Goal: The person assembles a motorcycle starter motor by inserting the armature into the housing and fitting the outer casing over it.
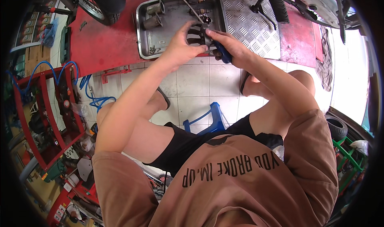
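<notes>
My left hand [182,43] is closed around a dark metal part [205,37], its thumb and fingers curled about the sides. Against that part, my right hand [234,49] grips a tool with a blue handle [223,53]; the tool's working end is hidden, so its kind is unclear. Both hands are over the near right side of a metal tray [140,33]. Inside it lie two grey metal cylinders [153,22], a few small screws [154,50], a long thin rod [189,8] and greasy metal parts [200,12] at the far right.
The tray rests on a red platform [100,43] beside a diamond-pattern metal plate [248,23]. Motorcycle wheels [102,7] and a kickstand [264,11] stand at the far edge. A blue stool [216,117] is below me. Blue coiled hose [96,99] and a red frame [44,115] are left.
</notes>
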